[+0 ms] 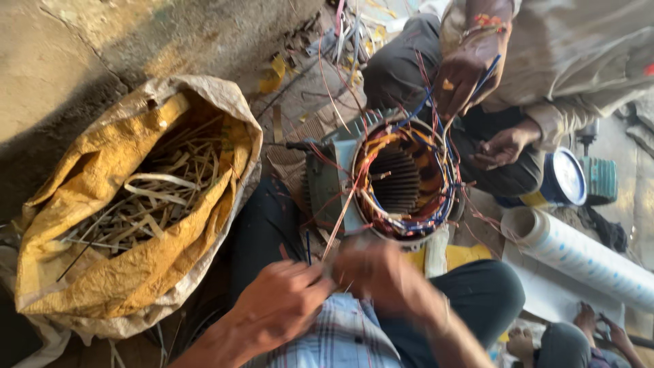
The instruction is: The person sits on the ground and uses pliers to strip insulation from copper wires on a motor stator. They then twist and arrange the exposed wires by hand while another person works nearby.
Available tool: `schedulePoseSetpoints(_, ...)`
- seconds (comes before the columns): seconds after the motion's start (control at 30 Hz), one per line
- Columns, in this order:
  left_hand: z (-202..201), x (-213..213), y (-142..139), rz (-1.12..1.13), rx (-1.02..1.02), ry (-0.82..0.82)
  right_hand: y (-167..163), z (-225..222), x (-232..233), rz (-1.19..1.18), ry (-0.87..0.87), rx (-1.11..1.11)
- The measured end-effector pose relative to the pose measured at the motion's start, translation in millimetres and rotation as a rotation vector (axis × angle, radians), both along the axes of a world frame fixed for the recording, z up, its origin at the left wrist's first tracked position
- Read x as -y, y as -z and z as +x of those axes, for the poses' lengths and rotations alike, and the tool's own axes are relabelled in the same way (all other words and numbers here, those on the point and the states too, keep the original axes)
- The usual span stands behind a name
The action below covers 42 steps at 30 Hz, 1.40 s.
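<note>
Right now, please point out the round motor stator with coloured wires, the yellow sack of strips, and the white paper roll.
round motor stator with coloured wires (pixel 398 180), head view, on its finned core.
yellow sack of strips (pixel 88 177), head view, left wall.
white paper roll (pixel 586 257), head view, mid-length.

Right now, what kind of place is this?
Probably a small motor repair workshop, with people working on the floor. A motor stator sits open with copper coils and coloured wires, a yellow sack holds thin strips, and a roll of white sheet lies nearby.
</note>
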<state>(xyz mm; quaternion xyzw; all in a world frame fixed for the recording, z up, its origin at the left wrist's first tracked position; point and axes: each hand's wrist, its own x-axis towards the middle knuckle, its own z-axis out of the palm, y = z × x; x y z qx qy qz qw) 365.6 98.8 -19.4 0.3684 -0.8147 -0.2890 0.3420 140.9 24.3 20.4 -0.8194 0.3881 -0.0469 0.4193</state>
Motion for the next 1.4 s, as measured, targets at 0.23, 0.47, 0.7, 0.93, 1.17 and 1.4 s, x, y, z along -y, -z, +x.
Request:
schedulePoseSetpoints(0.23, -3, -7, 0, 0.185, -0.204, -0.106, 13, 0, 33, -0.255, 0.513, -0.026)
schedulePoseSetpoints(0.47, -6, -11, 24, 0.687, -0.533, -0.312, -2, 14, -15, -0.264, 0.089, 0.279)
schedulePoseSetpoints(0.7, -8, -23, 53, 1.037, -1.307, -0.251, 15, 14, 23, -0.431, 0.587, 0.077)
schedulePoseSetpoints(0.93, -11, -8, 40, 1.162, -0.869, -0.665, 33, -9, -29, -0.245, 0.302, 0.398)
schedulePoseSetpoints(1.17, -22, 52, 24, 0.916, -0.281, -0.492, 33, -69, -13, -0.042, 0.602, 0.314)
schedulePoseSetpoints(1.4, -108, 105, 41, 0.879, -0.475, -0.048, 46, -88, -29, 0.024, 0.713, 0.454)
